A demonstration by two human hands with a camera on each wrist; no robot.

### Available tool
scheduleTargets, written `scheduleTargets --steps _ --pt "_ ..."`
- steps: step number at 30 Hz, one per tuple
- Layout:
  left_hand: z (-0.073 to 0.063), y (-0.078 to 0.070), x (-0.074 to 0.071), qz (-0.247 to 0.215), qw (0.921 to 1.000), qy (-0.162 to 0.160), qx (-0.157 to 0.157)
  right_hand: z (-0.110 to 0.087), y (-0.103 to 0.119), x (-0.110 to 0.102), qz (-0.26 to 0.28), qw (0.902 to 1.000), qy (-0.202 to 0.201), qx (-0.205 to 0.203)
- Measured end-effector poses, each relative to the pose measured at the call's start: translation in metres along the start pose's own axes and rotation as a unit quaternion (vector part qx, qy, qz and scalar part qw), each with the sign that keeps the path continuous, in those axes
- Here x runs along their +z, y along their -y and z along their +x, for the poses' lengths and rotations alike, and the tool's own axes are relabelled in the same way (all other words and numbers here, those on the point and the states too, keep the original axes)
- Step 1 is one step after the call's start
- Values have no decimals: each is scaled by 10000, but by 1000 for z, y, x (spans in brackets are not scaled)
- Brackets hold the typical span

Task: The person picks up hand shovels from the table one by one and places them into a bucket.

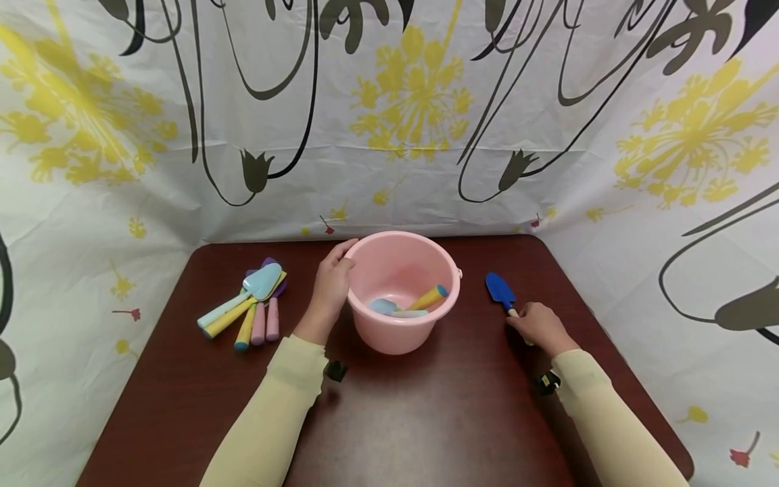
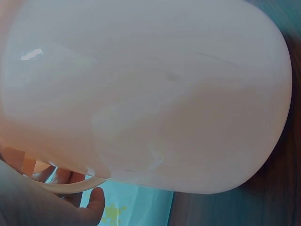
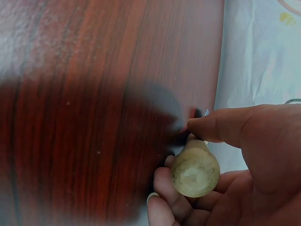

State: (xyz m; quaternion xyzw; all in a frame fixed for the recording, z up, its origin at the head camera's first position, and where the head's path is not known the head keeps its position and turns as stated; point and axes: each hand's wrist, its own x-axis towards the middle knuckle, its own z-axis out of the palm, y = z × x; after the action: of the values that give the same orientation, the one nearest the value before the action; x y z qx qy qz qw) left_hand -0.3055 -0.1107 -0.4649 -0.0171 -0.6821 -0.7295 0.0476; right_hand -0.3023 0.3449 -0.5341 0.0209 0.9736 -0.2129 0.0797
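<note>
From where I stood, the small trowel with a blue scoop-shaped blade [image 1: 500, 289] and a pale, round-ended handle [image 3: 195, 174] was at the right side of the dark red-brown, wood-grained table [image 1: 389, 426], well apart from the round pink plastic bucket [image 1: 392, 336] to its left, its long axis slanting forward and slightly left, blade foremost, handle toward the person. The right hand [image 1: 540, 327], much the nearer, had thumb and fingers closed round that handle. Across the bucket, the left hand [image 1: 331, 287] gripped the rim on its left side.
</note>
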Motion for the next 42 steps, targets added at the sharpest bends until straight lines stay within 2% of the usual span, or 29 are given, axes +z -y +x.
scheduleTargets --steps 16,27,37,42 --pt "-1 -1 0 12 10000 21 -22 -4 -4 0 548 9981 -226 186" --pt "-1 -1 0 -4 10000 -4 6 -8 -4 -1 595 9952 -759 141" --pt "0 0 1 -12 10000 -23 -1 -8 -4 -3 895 9908 -990 228" --pt "-1 -1 0 7 10000 -44 25 -11 -1 -9 949 9892 -1111 104"
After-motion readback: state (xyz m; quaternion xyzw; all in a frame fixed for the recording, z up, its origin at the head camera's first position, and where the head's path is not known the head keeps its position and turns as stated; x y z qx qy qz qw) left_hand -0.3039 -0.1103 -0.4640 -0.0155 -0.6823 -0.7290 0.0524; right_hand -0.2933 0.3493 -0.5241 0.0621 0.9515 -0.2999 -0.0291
